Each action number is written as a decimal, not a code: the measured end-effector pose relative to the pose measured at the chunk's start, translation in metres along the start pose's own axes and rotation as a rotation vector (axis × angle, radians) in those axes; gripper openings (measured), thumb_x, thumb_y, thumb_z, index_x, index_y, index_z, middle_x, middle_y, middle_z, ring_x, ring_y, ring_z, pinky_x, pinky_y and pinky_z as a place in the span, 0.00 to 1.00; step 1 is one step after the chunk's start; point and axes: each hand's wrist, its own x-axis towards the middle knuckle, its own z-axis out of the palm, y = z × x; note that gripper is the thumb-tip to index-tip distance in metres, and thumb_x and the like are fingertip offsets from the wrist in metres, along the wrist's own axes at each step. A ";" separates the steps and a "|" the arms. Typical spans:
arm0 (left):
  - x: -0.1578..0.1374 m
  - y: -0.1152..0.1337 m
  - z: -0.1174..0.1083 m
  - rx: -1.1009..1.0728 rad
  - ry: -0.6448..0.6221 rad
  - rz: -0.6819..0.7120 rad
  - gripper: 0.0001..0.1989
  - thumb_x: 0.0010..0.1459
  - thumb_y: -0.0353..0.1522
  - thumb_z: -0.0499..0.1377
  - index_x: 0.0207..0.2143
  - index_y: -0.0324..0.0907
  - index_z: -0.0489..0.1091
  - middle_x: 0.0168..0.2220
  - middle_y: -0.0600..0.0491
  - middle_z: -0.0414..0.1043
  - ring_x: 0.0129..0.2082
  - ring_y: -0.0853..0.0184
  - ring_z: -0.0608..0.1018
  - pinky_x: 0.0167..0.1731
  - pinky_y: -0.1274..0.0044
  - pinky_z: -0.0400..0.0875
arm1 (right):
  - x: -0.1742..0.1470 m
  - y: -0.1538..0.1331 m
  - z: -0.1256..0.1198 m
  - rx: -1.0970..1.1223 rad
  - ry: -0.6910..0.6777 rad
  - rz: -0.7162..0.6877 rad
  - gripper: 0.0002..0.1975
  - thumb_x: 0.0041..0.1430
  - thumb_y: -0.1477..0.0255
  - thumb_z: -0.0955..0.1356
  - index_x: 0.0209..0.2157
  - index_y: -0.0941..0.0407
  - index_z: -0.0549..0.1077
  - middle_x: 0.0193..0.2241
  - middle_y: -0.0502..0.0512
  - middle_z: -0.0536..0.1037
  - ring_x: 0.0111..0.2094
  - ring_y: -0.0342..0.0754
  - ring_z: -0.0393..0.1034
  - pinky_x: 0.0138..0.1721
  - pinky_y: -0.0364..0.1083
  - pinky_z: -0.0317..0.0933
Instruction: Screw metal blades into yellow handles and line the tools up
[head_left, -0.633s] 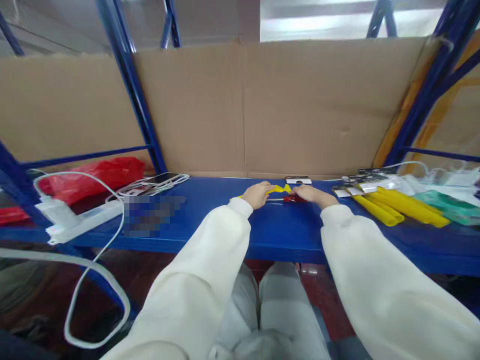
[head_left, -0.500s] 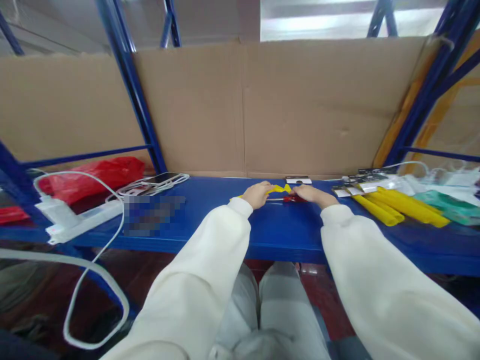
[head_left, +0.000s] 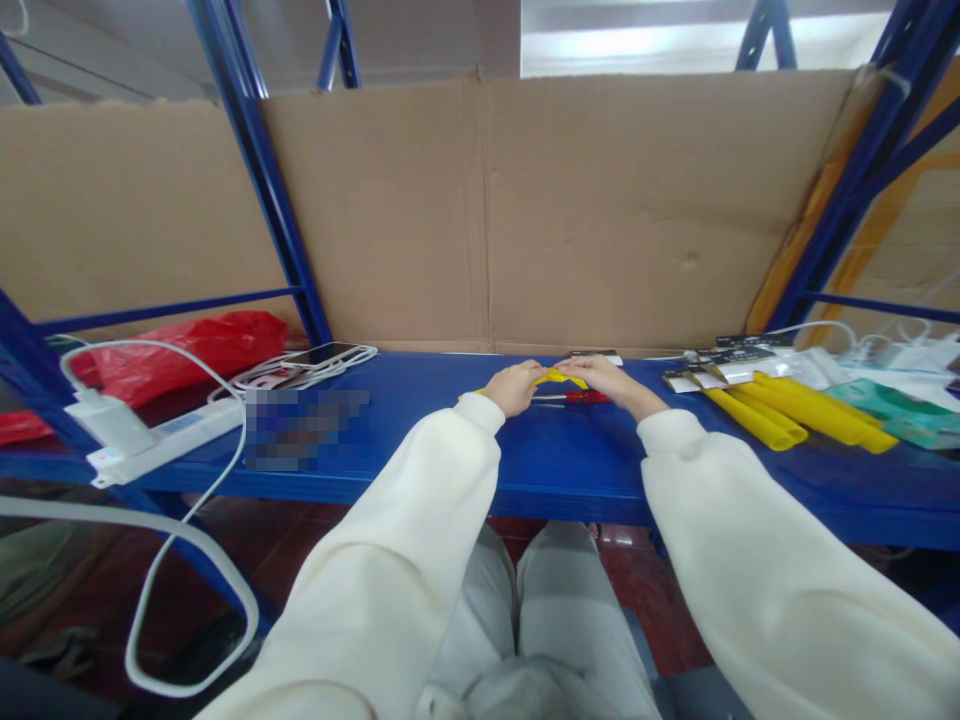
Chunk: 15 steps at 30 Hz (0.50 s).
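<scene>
My left hand (head_left: 514, 388) is closed on one end of a thin yellow strip (head_left: 564, 379), low over the blue shelf top. At the strip's other end, the fingers of my right hand (head_left: 606, 376) are pinched on it. What the strip is made of is too small to tell. Just below my hands lies a screwdriver (head_left: 586, 397) with a red handle and a metal shaft pointing left. Part of its handle is hidden by my right hand. A bit of yellow also shows left of my left hand.
On the right lie yellow tubes (head_left: 814, 410) with black-and-white cards (head_left: 742, 358) and a green plastic packet (head_left: 900, 410). A white power strip (head_left: 172, 440), coiled white cable (head_left: 307, 370) and red bag (head_left: 195, 355) sit left. Cardboard (head_left: 585, 220) stands behind the blue shelf (head_left: 450, 480).
My right hand has moved from the screwdriver's red handle up onto the yellow strip. More of the screwdriver handle now shows. My left hand has stayed nearly in place.
</scene>
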 end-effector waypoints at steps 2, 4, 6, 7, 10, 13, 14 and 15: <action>0.000 0.001 0.000 0.002 -0.001 0.002 0.24 0.61 0.23 0.55 0.58 0.47 0.72 0.56 0.49 0.73 0.54 0.63 0.78 0.56 0.73 0.70 | -0.001 0.000 0.002 0.048 0.002 0.014 0.05 0.43 0.67 0.75 0.23 0.54 0.81 0.35 0.53 0.84 0.44 0.53 0.76 0.55 0.52 0.63; -0.001 0.002 -0.001 0.007 0.006 0.005 0.24 0.61 0.23 0.56 0.58 0.48 0.72 0.57 0.50 0.71 0.55 0.63 0.77 0.56 0.73 0.71 | 0.000 0.002 0.003 0.076 0.028 0.036 0.03 0.42 0.70 0.75 0.22 0.54 0.80 0.35 0.52 0.83 0.42 0.50 0.75 0.52 0.50 0.64; -0.001 0.003 -0.001 0.013 0.022 -0.005 0.25 0.61 0.24 0.57 0.59 0.48 0.70 0.59 0.49 0.69 0.55 0.62 0.77 0.56 0.73 0.71 | 0.001 0.003 0.003 0.096 0.070 0.065 0.01 0.41 0.73 0.74 0.20 0.54 0.79 0.33 0.51 0.83 0.38 0.48 0.75 0.48 0.48 0.65; -0.001 0.003 0.000 0.015 0.033 -0.012 0.25 0.61 0.24 0.57 0.60 0.47 0.69 0.61 0.49 0.68 0.55 0.62 0.77 0.56 0.73 0.71 | 0.002 0.003 0.004 0.104 0.096 0.083 0.01 0.41 0.74 0.73 0.20 0.54 0.79 0.31 0.50 0.82 0.37 0.47 0.74 0.46 0.47 0.66; -0.001 0.005 -0.001 0.019 0.050 -0.029 0.29 0.61 0.24 0.57 0.64 0.46 0.64 0.63 0.48 0.65 0.56 0.61 0.77 0.55 0.73 0.72 | 0.004 0.003 0.003 0.136 0.187 0.138 0.02 0.42 0.76 0.72 0.20 0.55 0.78 0.25 0.50 0.80 0.31 0.45 0.72 0.39 0.44 0.65; -0.002 0.006 -0.003 0.020 0.029 -0.037 0.31 0.62 0.25 0.56 0.67 0.47 0.59 0.63 0.48 0.66 0.56 0.61 0.76 0.55 0.73 0.71 | 0.005 0.001 -0.002 0.202 0.331 0.196 0.02 0.44 0.76 0.71 0.21 0.56 0.76 0.23 0.49 0.78 0.29 0.44 0.69 0.33 0.43 0.61; -0.003 0.007 -0.004 0.018 0.021 -0.040 0.32 0.63 0.25 0.55 0.68 0.47 0.58 0.62 0.48 0.66 0.55 0.61 0.77 0.55 0.73 0.71 | 0.006 0.000 -0.004 0.234 0.391 0.218 0.02 0.45 0.76 0.70 0.22 0.56 0.76 0.23 0.49 0.78 0.29 0.43 0.68 0.31 0.42 0.60; -0.003 0.007 -0.005 0.014 0.016 -0.043 0.31 0.63 0.26 0.54 0.68 0.47 0.57 0.62 0.48 0.67 0.55 0.62 0.77 0.55 0.73 0.71 | 0.006 0.000 -0.007 0.269 0.452 0.240 0.03 0.46 0.76 0.70 0.22 0.56 0.75 0.23 0.49 0.77 0.29 0.43 0.68 0.30 0.42 0.59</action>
